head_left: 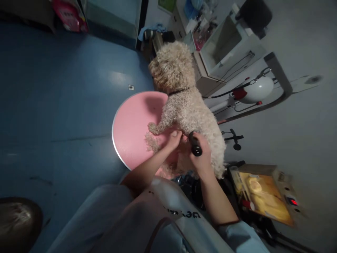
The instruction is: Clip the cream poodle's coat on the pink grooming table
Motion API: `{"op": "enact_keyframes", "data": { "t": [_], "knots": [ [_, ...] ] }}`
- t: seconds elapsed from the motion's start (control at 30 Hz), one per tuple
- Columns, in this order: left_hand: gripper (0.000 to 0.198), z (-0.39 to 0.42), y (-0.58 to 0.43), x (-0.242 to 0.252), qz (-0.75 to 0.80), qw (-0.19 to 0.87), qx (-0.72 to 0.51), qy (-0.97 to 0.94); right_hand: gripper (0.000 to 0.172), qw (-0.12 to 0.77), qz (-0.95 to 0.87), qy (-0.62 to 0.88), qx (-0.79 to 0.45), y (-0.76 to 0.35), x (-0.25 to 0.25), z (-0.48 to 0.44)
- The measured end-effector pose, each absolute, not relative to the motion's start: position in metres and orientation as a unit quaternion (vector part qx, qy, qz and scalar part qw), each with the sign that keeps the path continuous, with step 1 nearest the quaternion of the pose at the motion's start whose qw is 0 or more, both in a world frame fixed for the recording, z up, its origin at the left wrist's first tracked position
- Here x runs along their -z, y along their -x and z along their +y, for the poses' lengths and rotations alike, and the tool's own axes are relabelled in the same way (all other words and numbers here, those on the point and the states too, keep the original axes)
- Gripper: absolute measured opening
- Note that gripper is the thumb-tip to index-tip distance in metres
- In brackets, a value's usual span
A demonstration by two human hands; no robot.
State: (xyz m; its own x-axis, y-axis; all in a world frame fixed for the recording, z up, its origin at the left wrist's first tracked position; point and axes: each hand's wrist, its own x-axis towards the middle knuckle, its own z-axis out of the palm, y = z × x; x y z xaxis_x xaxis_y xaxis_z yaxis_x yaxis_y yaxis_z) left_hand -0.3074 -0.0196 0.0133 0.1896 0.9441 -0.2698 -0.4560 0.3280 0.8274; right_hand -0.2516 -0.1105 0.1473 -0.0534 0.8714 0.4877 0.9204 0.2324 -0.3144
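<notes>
A curly cream dog [207, 117] with a dark band round its neck stands on a round pink grooming table [129, 123]. In my right hand [202, 153] is a black hair clipper [195, 144], its rounded rear end facing me and its front against the dog's underside. My left hand [174, 140] is closed close to the dog's belly, just left of the clipper. What its fingers grip is hidden. Cut fur [152, 142] lies on the table beside the dog's front paw [153, 128].
A curved metal grooming arm [283, 80] with a black lead [225, 95] stands on the right. Behind the dog is a cluttered cabinet [207, 79]. A lit yellow-panelled box [265, 193] is at lower right. Blue floor [65, 105] spreads to the left.
</notes>
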Motion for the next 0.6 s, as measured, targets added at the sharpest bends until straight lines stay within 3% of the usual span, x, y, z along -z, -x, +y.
{"op": "enact_keyframes", "data": {
  "t": [0.1, 0.23, 0.37, 0.5, 0.6],
  "knots": [
    [0.016, 0.033, 0.352, -0.043, 0.451, 0.497, -0.613, -0.416, 0.043, 0.275, -0.745, 0.608, -0.009, 0.252, -0.128, -0.103],
    [0.014, 0.132, 0.39, -0.096, 0.418, 0.298, -0.64, -0.572, 0.047, 0.339, -0.714, 0.612, -0.013, 0.248, -0.12, -0.109],
    [0.006, 0.199, 0.396, -0.114, 0.458, 0.206, -0.596, -0.627, 0.046, 0.384, -0.685, 0.618, -0.033, 0.24, -0.121, -0.116],
    [0.013, 0.217, 0.396, -0.109, 0.493, 0.165, -0.56, -0.645, 0.046, 0.414, -0.678, 0.604, -0.065, 0.236, -0.117, -0.116],
    [0.013, 0.222, 0.393, -0.107, 0.502, 0.146, -0.538, -0.661, 0.037, 0.438, -0.662, 0.6, -0.095, 0.236, -0.117, -0.117]
  ]
}}
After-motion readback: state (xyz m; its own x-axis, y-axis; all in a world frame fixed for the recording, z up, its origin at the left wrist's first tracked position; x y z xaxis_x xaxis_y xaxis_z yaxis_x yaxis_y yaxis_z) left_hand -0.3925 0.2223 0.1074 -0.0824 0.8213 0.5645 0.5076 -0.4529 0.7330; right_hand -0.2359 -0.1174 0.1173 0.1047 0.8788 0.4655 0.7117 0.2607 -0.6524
